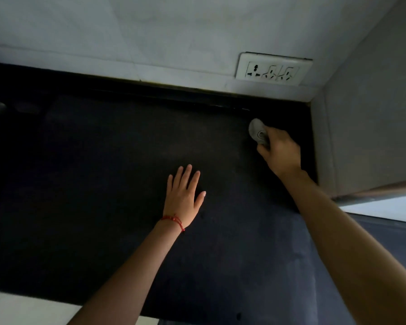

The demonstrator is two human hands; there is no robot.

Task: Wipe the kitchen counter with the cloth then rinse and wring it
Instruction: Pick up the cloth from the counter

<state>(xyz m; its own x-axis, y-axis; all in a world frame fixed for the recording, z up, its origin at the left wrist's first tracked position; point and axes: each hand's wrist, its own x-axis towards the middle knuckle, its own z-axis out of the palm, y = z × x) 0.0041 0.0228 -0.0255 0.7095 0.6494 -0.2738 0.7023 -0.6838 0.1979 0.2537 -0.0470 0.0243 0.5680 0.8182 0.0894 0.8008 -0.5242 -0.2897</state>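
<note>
My left hand point(184, 195) lies flat on the dark table point(103, 184), fingers straight, a red thread point(174, 221) at the wrist. Further right, my right hand point(279, 151) clutches the grey cloth point(257, 131), apparently pressed onto the table near the back corner, below the wall socket point(273, 69).

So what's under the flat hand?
The left hand lies flat on the dark counter. Only counter shows around it; anything beneath the palm is covered. The right hand grips the cloth near the corner.
</note>
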